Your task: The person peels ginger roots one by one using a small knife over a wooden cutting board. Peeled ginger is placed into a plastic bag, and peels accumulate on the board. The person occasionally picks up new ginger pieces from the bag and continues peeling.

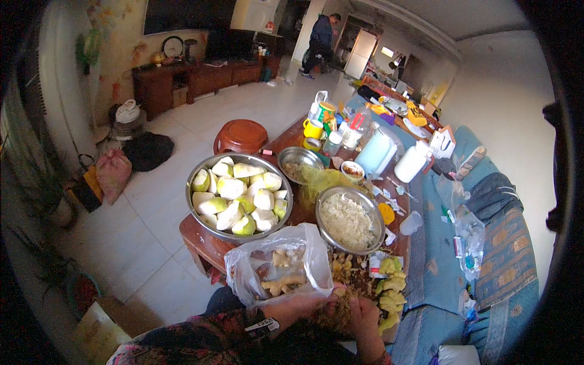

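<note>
My left hand is over the near end of a brown wooden table, beside a clear plastic bag. Knobby unpeeled ginger roots lie inside the bag. Close by on the right, my right hand has its fingers bent and drawn together. Both hands' fingertips nearly meet; whatever is between them is too small and blurred to make out. Brown peelings are scattered just beyond. Peeled yellow ginger pieces form a row to the right of my right hand.
A steel basin holds cut green-and-white vegetable chunks; a steel bowl holds pale shreds. Behind are another bowl, green netting and bottles. A stool and blue sofa flank the table. A person stands far off.
</note>
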Demonstrator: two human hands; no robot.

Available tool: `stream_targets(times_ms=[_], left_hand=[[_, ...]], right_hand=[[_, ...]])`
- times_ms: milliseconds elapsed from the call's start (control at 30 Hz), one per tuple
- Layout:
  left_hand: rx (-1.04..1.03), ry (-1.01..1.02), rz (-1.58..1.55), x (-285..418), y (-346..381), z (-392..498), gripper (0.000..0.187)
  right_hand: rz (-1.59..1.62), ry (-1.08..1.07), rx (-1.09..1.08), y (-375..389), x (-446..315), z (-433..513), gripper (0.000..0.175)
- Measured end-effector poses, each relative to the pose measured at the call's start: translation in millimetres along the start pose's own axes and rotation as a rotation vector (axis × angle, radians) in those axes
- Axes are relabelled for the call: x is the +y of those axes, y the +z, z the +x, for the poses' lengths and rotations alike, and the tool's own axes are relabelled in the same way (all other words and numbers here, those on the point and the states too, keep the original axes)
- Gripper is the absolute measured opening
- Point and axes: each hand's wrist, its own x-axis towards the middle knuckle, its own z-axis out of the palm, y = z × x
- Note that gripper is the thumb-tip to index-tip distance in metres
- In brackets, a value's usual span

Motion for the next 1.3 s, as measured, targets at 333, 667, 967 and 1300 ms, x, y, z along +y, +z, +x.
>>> stream_targets(times_ms=[333, 667, 967, 1300], left_hand=[[-0.084, 0.255, -0.191, -52.4, -29.6, 52.9, 0.06], [0.005, 0.269, -0.21, -37.1, -16.1, 47.0, 0.044], [-0.012, 0.304, -0.09, -39.4, -13.2, 45.5, 0.044], [-0.024, 0.205, -0.176, -40.0, -13.5, 44.0, 0.042]], right_hand=[[-0.177, -0.12, 0.063, -8.2, -3.2, -12.1, 0.019], [-0.208, -0.171, 0.094, -1.7, -5.9, -2.1, 0.021], [-0.387, -0.269, 0.087, 5.7, -5.1, -2.6, 0.025], [-0.424, -0.279, 0.073, 6.8, -1.0, -3.4, 0.024]])
